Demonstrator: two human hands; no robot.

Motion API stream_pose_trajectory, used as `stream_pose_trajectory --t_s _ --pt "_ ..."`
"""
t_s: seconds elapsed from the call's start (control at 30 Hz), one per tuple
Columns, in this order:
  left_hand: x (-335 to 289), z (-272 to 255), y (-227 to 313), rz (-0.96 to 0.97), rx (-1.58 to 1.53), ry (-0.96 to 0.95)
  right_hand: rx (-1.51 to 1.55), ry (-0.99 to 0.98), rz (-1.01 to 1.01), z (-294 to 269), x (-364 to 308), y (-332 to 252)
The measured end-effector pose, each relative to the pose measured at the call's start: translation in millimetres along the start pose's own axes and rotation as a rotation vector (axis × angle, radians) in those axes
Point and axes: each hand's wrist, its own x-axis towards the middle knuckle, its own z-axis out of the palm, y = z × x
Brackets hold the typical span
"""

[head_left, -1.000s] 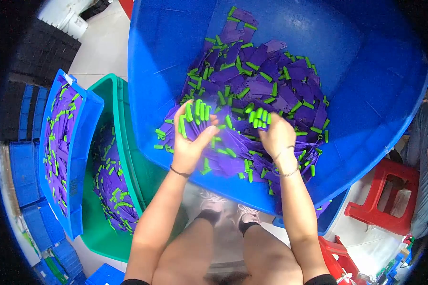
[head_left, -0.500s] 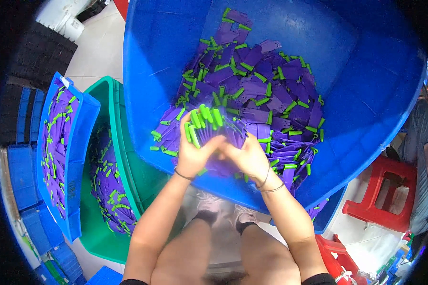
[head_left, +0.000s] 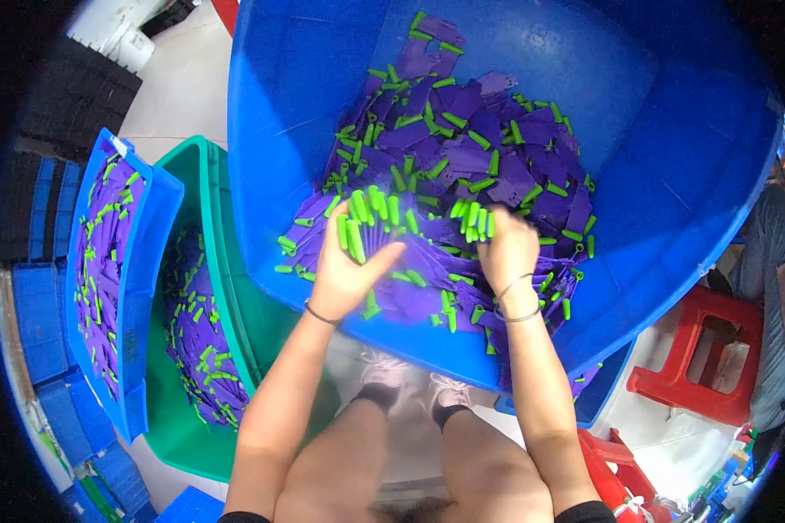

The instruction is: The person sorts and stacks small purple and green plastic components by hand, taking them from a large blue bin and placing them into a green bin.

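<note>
My left hand (head_left: 349, 270) is closed around a fanned bunch of flat purple plastic pieces with green tube-shaped ends (head_left: 368, 214), the ends pointing up and away from me. To its right, my right hand (head_left: 509, 253) has its fingers curled around a smaller bunch of the same pieces, whose green ends (head_left: 473, 220) stick out on the hand's left side. Both hands are over the near part of a big blue bin (head_left: 296, 157). A loose heap of such pieces (head_left: 462, 157) lies in it, their green ends turned every way.
Left of the bin stand a green tub (head_left: 222, 261) and a narrower blue crate (head_left: 139, 288), both holding more purple and green pieces. A red plastic stool (head_left: 680, 349) is at the right, beside another person's leg (head_left: 772, 305). Dark stacked crates (head_left: 78, 105) rise at the far left.
My hands were together on one bunch and have come apart. The right hand has moved right with some of the pieces, while the left keeps its bunch in nearly the same place.
</note>
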Motion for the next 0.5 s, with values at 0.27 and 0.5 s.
stream_pose_trajectory --t_s 0.27,0.5 --pt "-20.7 19.9 21.4 0.343 0.350 -0.247 1.298 -0.460 0.377 -66.3 -2.5 -56.7" --pt "-19.7 26.1 14.6 0.260 0.289 -0.158 1.653 -0.330 0.360 -33.0 -20.1 -53.7"
